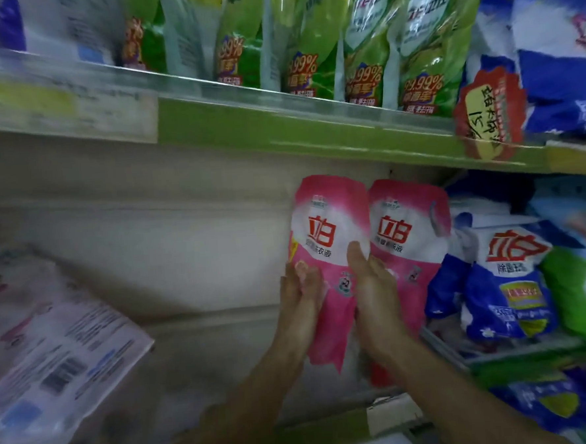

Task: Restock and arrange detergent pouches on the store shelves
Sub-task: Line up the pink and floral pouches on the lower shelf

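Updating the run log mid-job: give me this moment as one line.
left hand: grips pink detergent pouch; right hand: grips same pouch; touching its right side: second pink pouch

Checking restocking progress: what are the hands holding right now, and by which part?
The left pink pouch, gripped by left hand and right hand at its side edges, lower half.
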The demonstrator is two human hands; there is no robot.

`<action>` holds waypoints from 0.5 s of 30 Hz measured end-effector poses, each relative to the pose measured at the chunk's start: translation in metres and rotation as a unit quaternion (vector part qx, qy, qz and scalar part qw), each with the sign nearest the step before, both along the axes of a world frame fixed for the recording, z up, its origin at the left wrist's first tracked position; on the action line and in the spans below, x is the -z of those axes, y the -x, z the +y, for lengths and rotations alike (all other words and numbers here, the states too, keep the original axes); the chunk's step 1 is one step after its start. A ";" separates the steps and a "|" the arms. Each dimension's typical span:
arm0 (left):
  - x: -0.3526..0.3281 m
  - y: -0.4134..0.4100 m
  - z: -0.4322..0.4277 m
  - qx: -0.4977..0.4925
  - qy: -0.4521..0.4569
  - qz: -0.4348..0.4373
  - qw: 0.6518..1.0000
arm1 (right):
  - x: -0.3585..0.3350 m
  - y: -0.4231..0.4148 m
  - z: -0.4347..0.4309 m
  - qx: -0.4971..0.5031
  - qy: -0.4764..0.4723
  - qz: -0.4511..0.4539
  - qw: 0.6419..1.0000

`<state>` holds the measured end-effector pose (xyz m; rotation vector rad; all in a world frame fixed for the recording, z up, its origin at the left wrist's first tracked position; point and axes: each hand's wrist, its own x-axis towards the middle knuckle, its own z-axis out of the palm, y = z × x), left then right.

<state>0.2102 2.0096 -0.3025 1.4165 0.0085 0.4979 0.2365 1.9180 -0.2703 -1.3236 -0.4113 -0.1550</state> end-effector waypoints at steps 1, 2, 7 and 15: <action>0.001 -0.008 -0.009 0.006 0.003 -0.008 1.000 | 0.001 -0.006 -0.008 0.009 -0.006 0.008 1.000; 0.002 -0.016 -0.016 0.008 0.001 -0.012 1.000 | 0.002 -0.012 -0.016 0.013 -0.014 0.017 1.000; 0.006 -0.046 -0.036 0.040 0.020 -0.023 0.999 | 0.002 -0.034 -0.033 0.022 -0.018 0.035 0.999; 0.003 -0.031 -0.018 0.062 -0.004 -0.003 0.998 | -0.016 -0.003 -0.029 0.146 -0.017 -0.073 0.986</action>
